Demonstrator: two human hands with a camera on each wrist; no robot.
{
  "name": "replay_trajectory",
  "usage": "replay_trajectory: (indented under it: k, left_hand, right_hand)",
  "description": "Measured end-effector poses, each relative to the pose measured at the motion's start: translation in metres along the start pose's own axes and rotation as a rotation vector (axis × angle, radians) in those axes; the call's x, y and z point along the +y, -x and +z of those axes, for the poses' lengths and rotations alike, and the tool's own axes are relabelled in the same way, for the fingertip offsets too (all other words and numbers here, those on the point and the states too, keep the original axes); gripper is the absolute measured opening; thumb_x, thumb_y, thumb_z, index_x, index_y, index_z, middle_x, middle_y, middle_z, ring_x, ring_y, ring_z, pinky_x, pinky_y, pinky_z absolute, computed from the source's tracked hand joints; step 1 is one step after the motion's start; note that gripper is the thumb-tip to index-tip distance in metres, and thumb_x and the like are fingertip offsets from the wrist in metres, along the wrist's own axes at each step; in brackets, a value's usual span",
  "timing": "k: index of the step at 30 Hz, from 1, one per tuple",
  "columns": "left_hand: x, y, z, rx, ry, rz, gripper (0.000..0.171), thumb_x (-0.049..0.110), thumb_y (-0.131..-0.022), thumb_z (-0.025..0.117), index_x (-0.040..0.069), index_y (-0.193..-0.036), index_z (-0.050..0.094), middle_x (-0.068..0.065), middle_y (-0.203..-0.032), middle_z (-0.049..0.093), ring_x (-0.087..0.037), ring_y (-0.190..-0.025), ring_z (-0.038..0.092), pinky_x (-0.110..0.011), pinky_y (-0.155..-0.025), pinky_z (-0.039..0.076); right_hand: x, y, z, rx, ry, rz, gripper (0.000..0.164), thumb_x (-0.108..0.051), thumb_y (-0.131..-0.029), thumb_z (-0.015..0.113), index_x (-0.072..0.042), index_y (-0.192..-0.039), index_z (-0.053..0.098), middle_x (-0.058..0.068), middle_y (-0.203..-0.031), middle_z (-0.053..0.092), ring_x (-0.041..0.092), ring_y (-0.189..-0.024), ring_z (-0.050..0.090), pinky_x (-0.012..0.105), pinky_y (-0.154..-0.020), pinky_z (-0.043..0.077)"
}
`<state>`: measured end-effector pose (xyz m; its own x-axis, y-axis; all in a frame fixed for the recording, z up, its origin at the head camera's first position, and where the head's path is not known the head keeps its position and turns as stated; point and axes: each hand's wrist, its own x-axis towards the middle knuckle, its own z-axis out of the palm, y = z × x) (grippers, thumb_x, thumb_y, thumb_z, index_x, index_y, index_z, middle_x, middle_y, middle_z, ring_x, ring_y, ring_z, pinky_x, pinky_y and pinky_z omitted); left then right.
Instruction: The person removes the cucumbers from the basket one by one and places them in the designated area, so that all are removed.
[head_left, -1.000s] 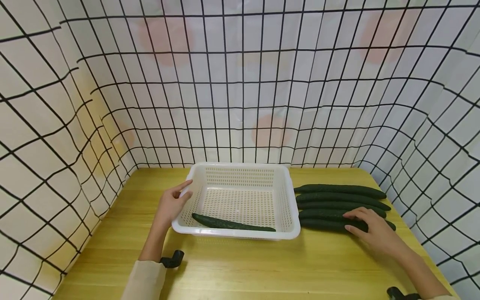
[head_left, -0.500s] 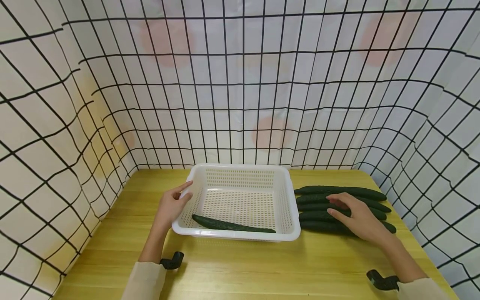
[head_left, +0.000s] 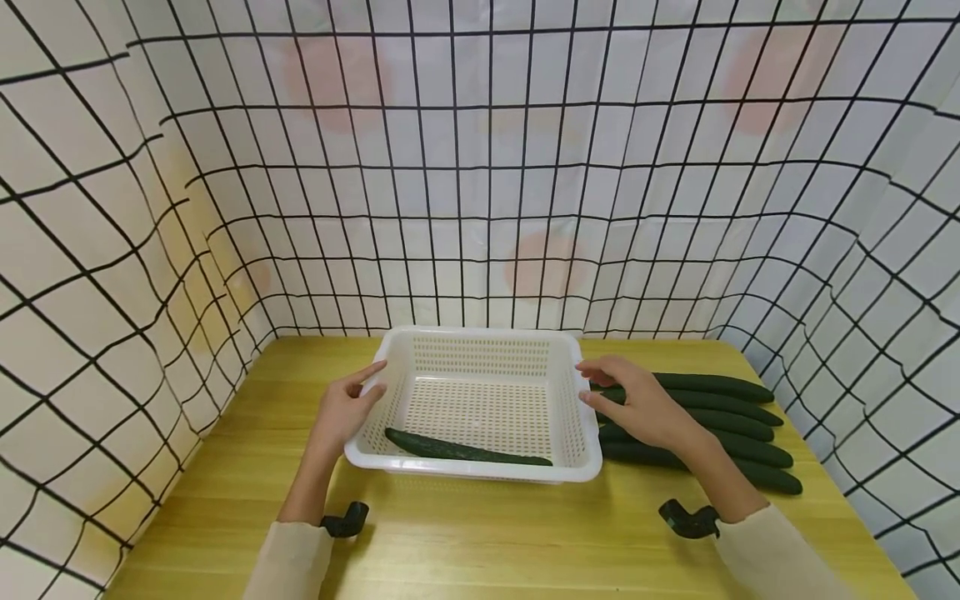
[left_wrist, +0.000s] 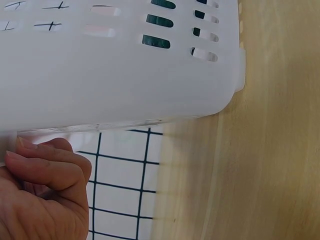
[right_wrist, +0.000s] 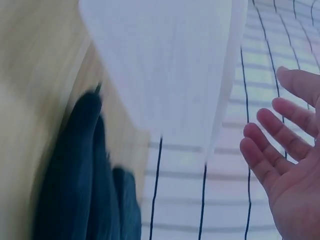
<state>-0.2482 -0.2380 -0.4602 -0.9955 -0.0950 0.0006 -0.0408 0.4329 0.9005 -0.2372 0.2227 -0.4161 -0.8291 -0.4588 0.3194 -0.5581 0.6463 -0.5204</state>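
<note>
A white plastic basket (head_left: pixel 480 473) with slotted walls stands on the wooden table. One cucumber (head_left: pixel 465 451) lies inside along its near wall. With curled fingers, my left hand (head_left: pixel 345 412) grips the basket's left rim; the left wrist view shows that hand (left_wrist: pixel 47 192) beneath the basket wall (left_wrist: pixel 100 80). At the opposite side, my right hand (head_left: pixel 637 404) is by the right rim, fingers spread and holding nothing. In the right wrist view a gap separates this hand (right_wrist: pixel 290 150) from the basket (right_wrist: pixel 165 60).
Several cucumbers (head_left: pixel 720 406) lie side by side right of the basket, partly under my right forearm. Their ends (right_wrist: pixel 85 150) show in the right wrist view. A black wire grid (head_left: pixel 487 217) over white sheeting encloses the table (head_left: pixel 480 542) at the back and sides.
My right hand has moved left from above the cucumbers to the basket's right rim. The left hand, the basket and the cucumber inside have stayed put.
</note>
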Motion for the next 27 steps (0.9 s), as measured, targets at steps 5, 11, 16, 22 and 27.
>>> replay_trajectory:
  k: [5, 11, 16, 22, 27]
  left_hand:
    - [-0.002, 0.0, -0.003, -0.002, 0.004, 0.004, 0.044, 0.033, -0.103, 0.064, 0.032, -0.147, 0.059, -0.018, -0.1, 0.07, -0.021, -0.077, 0.062, -0.03, -0.066, 0.053]
    - [-0.001, -0.001, -0.002, -0.003, -0.008, 0.006, 0.044, 0.034, -0.102, 0.065, 0.033, -0.146, 0.06, -0.015, -0.094, 0.067, -0.019, -0.072, 0.057, -0.03, -0.064, 0.05]
    - [0.0, -0.001, 0.0, -0.008, 0.008, -0.011, 0.045, 0.034, -0.102, 0.065, 0.033, -0.147, 0.059, -0.02, -0.109, 0.072, -0.021, -0.08, 0.062, -0.03, -0.068, 0.053]
    - [0.003, 0.0, 0.0, -0.007, -0.008, -0.016, 0.045, 0.032, -0.103, 0.064, 0.032, -0.147, 0.058, -0.019, -0.108, 0.071, -0.021, -0.081, 0.061, -0.03, -0.068, 0.052]
    - [0.003, 0.0, 0.0, -0.01, -0.016, -0.02, 0.045, 0.032, -0.103, 0.064, 0.033, -0.148, 0.058, -0.019, -0.108, 0.07, -0.022, -0.082, 0.061, -0.03, -0.068, 0.052]
  right_hand:
    - [-0.019, -0.018, 0.017, -0.064, -0.055, -0.032, 0.047, -0.034, -0.102, 0.066, -0.012, -0.143, 0.058, 0.007, -0.139, 0.06, 0.026, -0.12, 0.062, 0.047, -0.097, 0.055]
    - [-0.032, -0.03, 0.036, -0.15, -0.106, 0.01, 0.053, -0.039, -0.101, 0.066, -0.016, -0.147, 0.053, 0.004, -0.138, 0.058, 0.024, -0.12, 0.06, 0.044, -0.098, 0.054]
    - [-0.043, -0.039, 0.053, -0.214, -0.142, 0.044, 0.056, -0.041, -0.1, 0.068, -0.016, -0.147, 0.053, 0.007, -0.139, 0.058, 0.031, -0.12, 0.061, 0.049, -0.098, 0.053]
    - [-0.054, -0.051, 0.074, -0.271, -0.122, -0.003, 0.057, -0.041, -0.1, 0.067, -0.009, -0.146, 0.054, 0.011, -0.138, 0.06, 0.031, -0.119, 0.061, 0.046, -0.094, 0.055]
    - [-0.06, -0.06, 0.089, -0.352, -0.12, -0.015, 0.058, -0.039, -0.099, 0.068, -0.008, -0.146, 0.054, 0.012, -0.141, 0.059, 0.03, -0.122, 0.06, 0.048, -0.098, 0.054]
